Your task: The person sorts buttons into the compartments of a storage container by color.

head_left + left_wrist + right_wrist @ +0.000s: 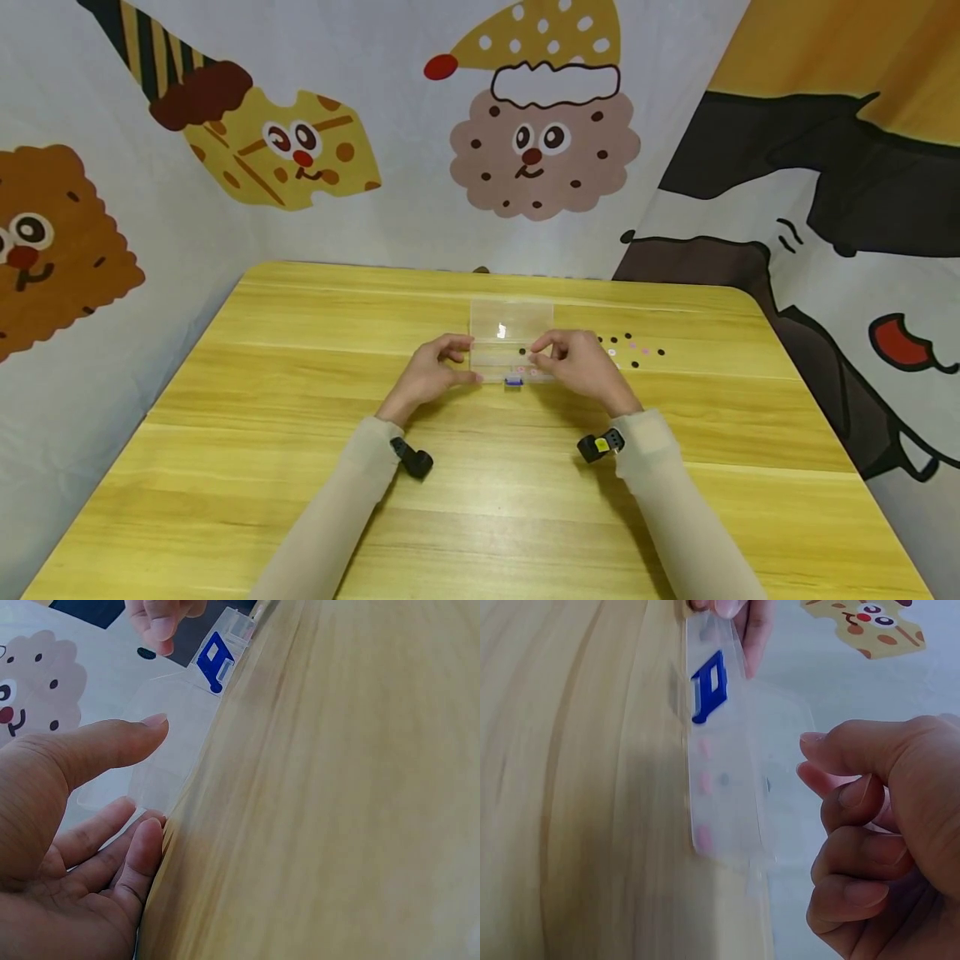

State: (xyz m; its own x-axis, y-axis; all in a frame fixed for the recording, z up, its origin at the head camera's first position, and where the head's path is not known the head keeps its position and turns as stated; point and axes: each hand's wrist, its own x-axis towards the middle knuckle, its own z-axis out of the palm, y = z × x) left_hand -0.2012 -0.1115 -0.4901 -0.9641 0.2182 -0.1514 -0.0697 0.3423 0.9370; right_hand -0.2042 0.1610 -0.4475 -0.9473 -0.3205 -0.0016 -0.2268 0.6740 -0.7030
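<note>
A clear plastic box [487, 358] with its lid [512, 321] raised and a blue latch [513, 382] stands on the table. My left hand [431, 375] grips its left end, thumb at the front corner. Over the right part of the box hovers my right hand [579, 367], its thumb and index fingertips slightly apart and no piece visible between them; its other fingers are curled in the right wrist view. A black piece [522, 352] lies in the box left of these fingertips, and several pink pieces [705, 782] show through the front wall.
Right of the box, partly behind my right hand, loose small pieces lie scattered on the wooden table [480, 517]: several black [661, 352], pink [645, 352] and a white one [611, 352]. A cartoon-printed cloth [405, 167] hangs behind the table.
</note>
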